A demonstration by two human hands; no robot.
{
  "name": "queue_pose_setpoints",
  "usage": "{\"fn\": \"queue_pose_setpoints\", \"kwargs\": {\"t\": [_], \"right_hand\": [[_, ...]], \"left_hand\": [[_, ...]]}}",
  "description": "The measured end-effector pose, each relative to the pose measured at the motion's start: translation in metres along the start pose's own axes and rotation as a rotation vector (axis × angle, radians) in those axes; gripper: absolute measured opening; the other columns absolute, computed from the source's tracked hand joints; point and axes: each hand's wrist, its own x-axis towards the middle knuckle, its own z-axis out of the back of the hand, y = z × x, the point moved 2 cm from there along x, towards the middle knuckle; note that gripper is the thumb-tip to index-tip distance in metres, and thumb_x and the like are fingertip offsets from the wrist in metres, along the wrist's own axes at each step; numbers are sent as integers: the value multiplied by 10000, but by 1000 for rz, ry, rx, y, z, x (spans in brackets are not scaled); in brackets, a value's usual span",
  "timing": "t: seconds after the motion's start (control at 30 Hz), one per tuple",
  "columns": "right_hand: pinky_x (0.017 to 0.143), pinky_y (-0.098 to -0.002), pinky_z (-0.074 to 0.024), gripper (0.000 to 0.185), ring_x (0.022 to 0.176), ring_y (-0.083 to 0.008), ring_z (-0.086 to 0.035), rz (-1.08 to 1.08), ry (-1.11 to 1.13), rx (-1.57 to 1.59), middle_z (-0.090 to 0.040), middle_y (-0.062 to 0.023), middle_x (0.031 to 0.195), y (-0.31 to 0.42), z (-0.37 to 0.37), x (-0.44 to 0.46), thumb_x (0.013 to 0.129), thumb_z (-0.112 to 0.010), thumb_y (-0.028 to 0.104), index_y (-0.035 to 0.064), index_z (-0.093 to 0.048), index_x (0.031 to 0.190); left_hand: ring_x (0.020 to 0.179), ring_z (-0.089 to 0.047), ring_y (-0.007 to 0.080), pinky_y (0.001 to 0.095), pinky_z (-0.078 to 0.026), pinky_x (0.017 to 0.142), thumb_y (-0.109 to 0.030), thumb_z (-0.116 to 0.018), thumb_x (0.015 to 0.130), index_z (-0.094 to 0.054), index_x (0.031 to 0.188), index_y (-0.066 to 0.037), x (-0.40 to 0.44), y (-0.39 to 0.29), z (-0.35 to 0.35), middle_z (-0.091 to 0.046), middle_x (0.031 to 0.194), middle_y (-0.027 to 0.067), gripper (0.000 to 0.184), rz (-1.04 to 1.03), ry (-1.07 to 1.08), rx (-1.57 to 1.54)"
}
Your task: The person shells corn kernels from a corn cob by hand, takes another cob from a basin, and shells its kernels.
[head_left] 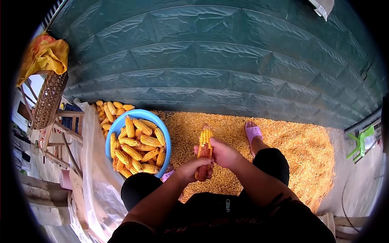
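Note:
A corn cob (pixel 205 139) is held upright between my two hands. Its upper end still carries yellow kernels, while the lower part is bare and reddish. My left hand (pixel 191 169) is wrapped round the bare lower end. On the other side, my right hand (pixel 223 152) grips the cob higher up, its thumb pressed near the edge of the kernels. Left of my hands stands a blue basin (pixel 169 142) heaped with yellow corn cobs (pixel 131 152). Below the held cob, loose corn kernels (pixel 182 131) cover the floor.
More cobs (pixel 109 109) lie behind the basin by the green wall (pixel 194 56). Clear plastic sheeting (pixel 95 170) runs along the left, near a wooden frame and a woven basket (pixel 50 99). A small green chair (pixel 362 141) stands far right. My pink sandal (pixel 253 131) rests among the kernels.

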Motion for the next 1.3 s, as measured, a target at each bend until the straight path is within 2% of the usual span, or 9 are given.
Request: {"fn": "queue_pose_setpoints", "kwargs": {"t": [0.2, 0.27, 0.4, 0.47, 0.57, 0.77, 1.07, 1.23, 1.3], "right_hand": [[856, -369, -443, 329, 978, -255, -557, -25, 18, -55, -562, -158, 1068, -1, -6, -7, 914, -451, 255, 3, -451, 1127], [829, -361, -455, 315, 948, -247, -568, -2, -27, -55, -576, -150, 1026, -5, -5, -7, 906, -472, 247, -1, -470, 1100], [687, -331, -474, 266, 777, -198, -580, 38, -235, -158, -587, -112, 858, -8, -8, -7, 857, -558, 228, 7, -515, 997], [794, -356, -450, 302, 907, -222, -558, -24, -145, -359, -564, -128, 965, -8, -1, -4, 862, -545, 204, 4, -481, 1079], [790, -339, -444, 298, 908, -211, -557, 75, -233, -729, -565, -120, 965, -7, -7, -4, 875, -530, 227, -1, -489, 1064], [888, -385, -396, 417, 992, -256, -542, -4, -13, -203, -559, -154, 1069, 6, 4, -3, 897, -485, 261, -20, -396, 1192], [748, -338, -456, 266, 850, -209, -566, 72, -181, -316, -572, -120, 934, -16, 6, -2, 817, -605, 111, 25, -466, 1026], [770, -341, -454, 270, 865, -212, -567, 59, -183, -540, -579, -126, 941, -8, 2, -2, 865, -554, 193, 16, -463, 1048], [786, -345, -450, 292, 878, -216, -566, 51, -171, -423, -582, -130, 955, -3, -2, -4, 887, -517, 241, 14, -465, 1063]], "left_hand": [[626, -540, 198, 322, -449, 544, -232, -587, 806, -526, 940, -73, -3, 1, -3, -550, 771, 67, 217, 78, 168, -213], [616, -536, 195, 322, -444, 534, -237, -578, 812, -520, 936, -72, -3, -1, -7, -544, 745, 65, 214, 94, -12, 12], [613, -540, 198, 330, -449, 535, -236, -573, 814, -514, 928, -65, 6, 8, -6, -545, 738, 70, 214, 94, -34, 4], [635, -545, 196, 329, -454, 543, -215, -575, 811, -509, 921, -57, 8, 7, -6, -543, 737, 80, 204, 32, -48, -29], [658, -548, 192, 327, -462, 552, -214, -576, 816, -489, 944, -48, 18, 13, 1, -541, 747, 88, 226, -112, -24, 149], [632, -541, 181, 316, -473, 518, -260, -580, 831, -423, 1032, -65, 0, -4, -13, -524, 750, 85, 321, -81, -127, 19], [574, -547, 203, 304, -447, 471, -288, -513, 868, -446, 996, -40, 1, 3, -14, -541, 744, 100, 287, -59, -54, 148], [564, -537, 198, 301, -445, 469, -298, -516, 868, -434, 1026, -57, 4, 3, -9, -534, 746, 100, 300, -50, -75, 139], [581, -535, 197, 311, -454, 498, -304, -540, 858, -431, 1049, -63, 3, 0, -8, -535, 754, 97, 327, -86, -74, 14]]}}
